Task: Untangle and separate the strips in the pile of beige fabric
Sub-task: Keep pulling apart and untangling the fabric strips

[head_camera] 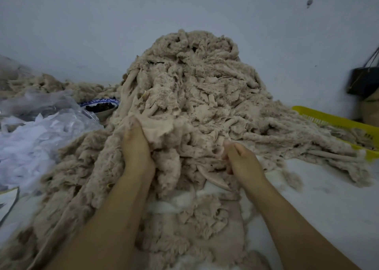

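Note:
A tall pile of tangled beige fabric strips [194, 89] rises against the wall and spreads toward me across the white surface. My left hand [136, 146] is dug into the pile's near left side, its fingers curled round a smooth beige piece [155, 124]. My right hand [242, 159] sits a little lower to the right, its fingers curled and pinching frayed strips [223, 146] at the pile's front. Flatter beige strips [196, 224] lie between my forearms.
Clear plastic bags of white scraps [34, 138] lie at the left. A blue-rimmed bowl with dark contents [100, 105] sits behind them. A yellow plastic basket [336, 124] lies at the right under the strips, a dark bag [363, 81] behind it. More beige fabric [47, 83] lies far left.

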A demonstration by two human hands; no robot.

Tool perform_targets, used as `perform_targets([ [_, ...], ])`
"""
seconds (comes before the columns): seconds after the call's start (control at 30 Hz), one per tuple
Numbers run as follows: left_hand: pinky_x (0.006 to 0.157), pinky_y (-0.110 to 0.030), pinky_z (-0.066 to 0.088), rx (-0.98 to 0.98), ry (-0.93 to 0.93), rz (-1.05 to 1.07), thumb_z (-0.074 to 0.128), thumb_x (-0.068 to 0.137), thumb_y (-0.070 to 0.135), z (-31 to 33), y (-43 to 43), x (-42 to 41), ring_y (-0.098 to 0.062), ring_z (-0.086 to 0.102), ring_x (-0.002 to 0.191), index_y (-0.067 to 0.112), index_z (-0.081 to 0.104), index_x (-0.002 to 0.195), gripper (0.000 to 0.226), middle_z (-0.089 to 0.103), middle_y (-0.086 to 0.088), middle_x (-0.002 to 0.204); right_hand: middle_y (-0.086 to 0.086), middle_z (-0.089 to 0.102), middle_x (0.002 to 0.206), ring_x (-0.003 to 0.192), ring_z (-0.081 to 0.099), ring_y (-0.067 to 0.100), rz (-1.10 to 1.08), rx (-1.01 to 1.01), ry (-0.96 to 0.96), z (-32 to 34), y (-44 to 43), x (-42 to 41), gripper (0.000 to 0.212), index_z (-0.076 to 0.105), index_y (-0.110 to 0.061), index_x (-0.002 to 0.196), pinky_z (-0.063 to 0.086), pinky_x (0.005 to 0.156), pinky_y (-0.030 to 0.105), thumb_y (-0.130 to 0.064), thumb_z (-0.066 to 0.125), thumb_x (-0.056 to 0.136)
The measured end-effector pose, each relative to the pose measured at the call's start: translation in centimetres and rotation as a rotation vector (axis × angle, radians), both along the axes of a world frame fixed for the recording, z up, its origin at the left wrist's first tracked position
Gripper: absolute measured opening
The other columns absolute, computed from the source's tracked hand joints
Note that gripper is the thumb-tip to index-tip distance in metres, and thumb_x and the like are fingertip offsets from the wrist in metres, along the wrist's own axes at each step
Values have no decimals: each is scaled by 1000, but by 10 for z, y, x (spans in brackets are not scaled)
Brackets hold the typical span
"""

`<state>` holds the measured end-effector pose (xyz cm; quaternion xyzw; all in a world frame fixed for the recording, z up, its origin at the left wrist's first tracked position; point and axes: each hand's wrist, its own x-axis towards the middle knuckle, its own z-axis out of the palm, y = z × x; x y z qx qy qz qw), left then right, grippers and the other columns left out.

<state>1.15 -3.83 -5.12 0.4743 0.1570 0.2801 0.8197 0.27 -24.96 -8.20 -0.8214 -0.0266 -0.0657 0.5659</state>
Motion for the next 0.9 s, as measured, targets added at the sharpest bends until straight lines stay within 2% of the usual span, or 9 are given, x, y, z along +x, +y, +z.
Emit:
perform_targets([
  [0.1, 76, -17, 53, 415, -40, -95, 47, 100, 50, -4, -28, -10, 7, 64, 91, 47, 70, 108, 24, 72, 21, 102, -25, 64, 87, 78, 59, -9, 98, 64, -69, 7, 14, -13, 59, 66, -42, 90, 43, 65, 13, -85, 27, 82],
  [0.17, 58, -7, 45, 751, -127, -195, 44, 99, 52, -6, -47, -22, 12, 58, 65, 44, 69, 78, 33, 64, 30, 70, -23, 65, 88, 79, 61, -9, 167, 101, -159, 10, 24, -16, 65, 64, -39, 94, 46, 62, 10, -92, 30, 75],
  [0.27, 53, -11, 41, 966, -165, -269, 40, 99, 52, -12, -55, -27, 5, 53, 57, 29, 53, 71, 38, 59, 21, 62, -17, 51, 56, 48, 47, -2, 212, 99, -142, 10, 26, -16, 51, 49, -25, 75, 37, 44, 10, -75, 48, 81],
  [0.37, 60, -27, 51, 908, -135, -354, 36, 102, 51, -16, -52, -26, -5, 57, 62, 25, 54, 80, 39, 61, 4, 70, -8, 40, 58, 47, 41, 0, 146, -38, -221, 7, 20, -12, 42, 40, -19, 67, 34, 46, 11, -44, 50, 100],
  [0.47, 66, -32, 47, 1242, -3, -463, 39, 96, 63, -21, -46, -21, -7, 57, 68, 31, 53, 80, 38, 60, 7, 74, -1, 50, 65, 53, 47, 5, 20, 26, -287, 11, 15, -9, 41, 51, -12, 72, 36, 50, 14, -39, 46, 102],
  [0.53, 59, -31, 42, 1404, 73, -402, 51, 97, 52, -25, -40, -15, -11, 54, 65, 29, 54, 76, 31, 55, 8, 69, -9, 49, 56, 47, 42, 6, -78, 165, -281, 13, 10, -8, 43, 51, -13, 73, 34, 47, 17, -43, 44, 103],
  [0.6, 54, -29, 33, 1392, 93, -246, 56, 97, 32, -25, -32, -9, -15, 47, 60, 24, 47, 69, 30, 48, 5, 64, -13, 37, 51, 45, 31, 5, -175, 298, -253, 14, 4, -8, 44, 41, -20, 68, 29, 49, 19, -46, 42, 103],
  [0.73, 58, -29, 36, 1300, 161, -71, 54, 95, 15, -24, -16, -2, -15, 49, 65, 12, 57, 87, 9, 54, 1, 74, -12, 43, 59, 56, 40, 9, -305, 521, -166, 16, -2, -5, 41, 44, -20, 72, 37, 63, 35, -45, 41, 105],
  [0.9, 80, -28, 44, 1065, 169, 67, 51, 97, 10, -22, -11, -5, -19, 57, 100, 11, 64, 118, 24, 61, -1, 109, -10, 35, 55, 51, 30, 11, -381, 543, -142, 13, -5, -3, 40, 36, -20, 69, 37, 65, 38, -37, 43, 105],
])
